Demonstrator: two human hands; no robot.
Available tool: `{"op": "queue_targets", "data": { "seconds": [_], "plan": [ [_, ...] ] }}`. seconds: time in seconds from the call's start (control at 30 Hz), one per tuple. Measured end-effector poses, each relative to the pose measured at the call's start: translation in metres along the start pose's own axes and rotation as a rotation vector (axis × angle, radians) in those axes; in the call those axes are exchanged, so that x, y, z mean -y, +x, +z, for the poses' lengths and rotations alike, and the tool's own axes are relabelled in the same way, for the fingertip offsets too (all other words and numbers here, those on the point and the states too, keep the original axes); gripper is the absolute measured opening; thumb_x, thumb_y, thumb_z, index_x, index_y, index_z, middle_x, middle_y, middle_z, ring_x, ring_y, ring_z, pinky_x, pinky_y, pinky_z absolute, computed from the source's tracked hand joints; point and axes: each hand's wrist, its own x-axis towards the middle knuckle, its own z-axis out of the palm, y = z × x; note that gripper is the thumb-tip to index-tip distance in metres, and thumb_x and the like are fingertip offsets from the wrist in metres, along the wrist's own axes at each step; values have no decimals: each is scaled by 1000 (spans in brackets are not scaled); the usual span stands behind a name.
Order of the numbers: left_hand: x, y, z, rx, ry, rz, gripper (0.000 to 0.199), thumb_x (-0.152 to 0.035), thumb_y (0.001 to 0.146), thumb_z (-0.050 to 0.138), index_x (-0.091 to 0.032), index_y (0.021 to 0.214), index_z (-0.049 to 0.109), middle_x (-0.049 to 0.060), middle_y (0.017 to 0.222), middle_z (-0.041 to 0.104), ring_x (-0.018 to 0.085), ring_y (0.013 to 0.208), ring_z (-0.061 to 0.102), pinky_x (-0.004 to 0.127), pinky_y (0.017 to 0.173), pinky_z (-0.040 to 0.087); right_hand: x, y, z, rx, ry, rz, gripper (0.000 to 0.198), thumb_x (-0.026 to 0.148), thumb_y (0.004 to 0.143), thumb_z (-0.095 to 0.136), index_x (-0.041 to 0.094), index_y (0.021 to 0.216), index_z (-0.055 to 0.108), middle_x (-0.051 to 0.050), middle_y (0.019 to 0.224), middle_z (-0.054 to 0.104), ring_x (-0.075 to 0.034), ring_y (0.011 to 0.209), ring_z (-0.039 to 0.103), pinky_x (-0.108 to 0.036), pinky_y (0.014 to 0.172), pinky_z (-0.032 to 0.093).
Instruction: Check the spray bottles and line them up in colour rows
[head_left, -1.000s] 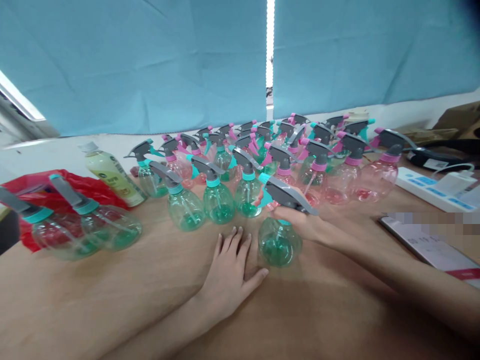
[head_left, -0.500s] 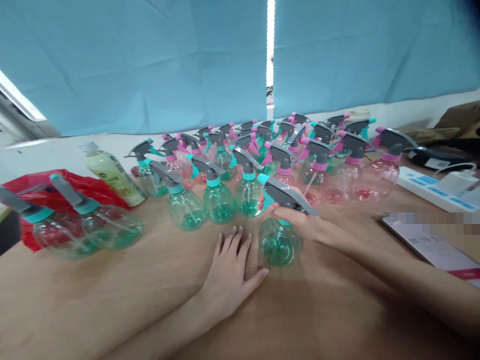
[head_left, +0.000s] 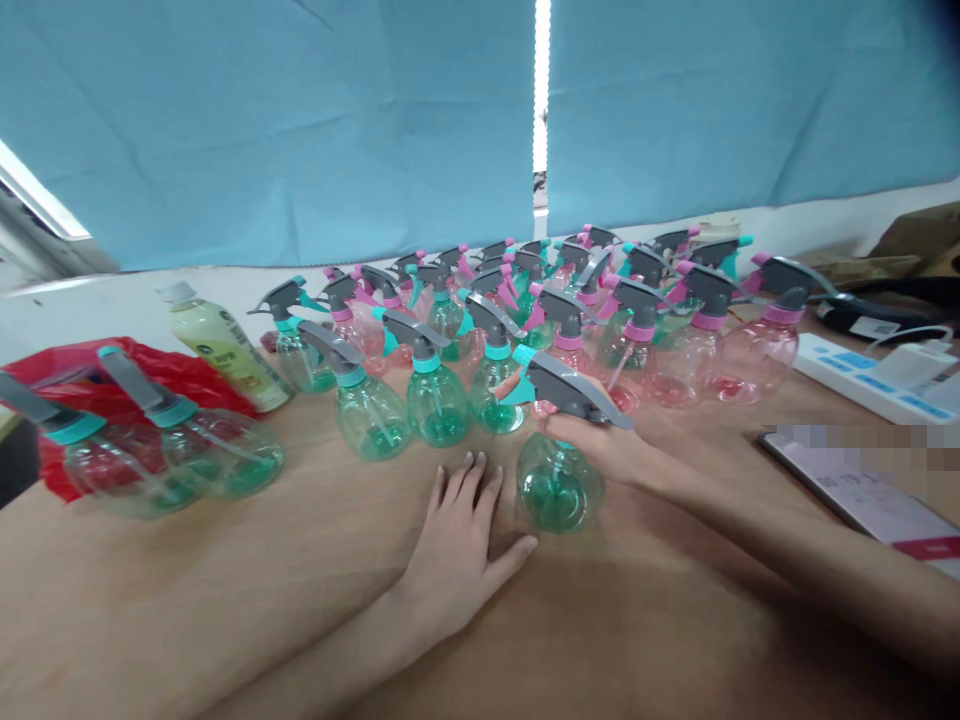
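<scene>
My right hand [head_left: 596,435] is wrapped round the neck of a green spray bottle [head_left: 559,490] with a grey and turquoise trigger head. One finger stretches forward beside the turquoise trigger; the others are partly hidden behind the head. The bottle stands upright at the table's middle. My left hand [head_left: 465,540] lies flat on the wooden table [head_left: 337,570] just left of this bottle, fingers spread, holding nothing. Beyond my hands stand more green spray bottles, such as one with a turquoise collar [head_left: 439,405], and pink ones [head_left: 757,355] to the right.
At the left, two green spray bottles [head_left: 225,455] stand before a red plastic bag [head_left: 225,385] and a pale green bottle [head_left: 225,345]. To the right lie a phone [head_left: 862,490] and a white power strip [head_left: 862,380]. Blue cloth [head_left: 337,130] hangs behind.
A finger of my right hand has stretched forward past the trigger. The spray head has tilted slightly. My left hand has stayed in place.
</scene>
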Motion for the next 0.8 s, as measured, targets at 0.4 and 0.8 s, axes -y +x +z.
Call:
{"op": "queue_targets", "data": {
  "seconds": [0.4,0.8],
  "plan": [
    [0,0,0,-12,-13,3,68,-58,92,48,-8,139,43,20,145,43,36,137,34,61,110,23,-3,0,-1,9,28,-21,31,11,68,51,23,95,61,3,76,47,-11,64,40,-25,57,34],
    [0,0,-2,-6,-15,4,68,-57,92,49,-9,140,43,21,145,43,36,137,34,60,110,24,8,3,3,-24,44,5,26,11,63,49,23,85,58,5,66,40,-11,56,28,-25,52,32]
  ]
}}
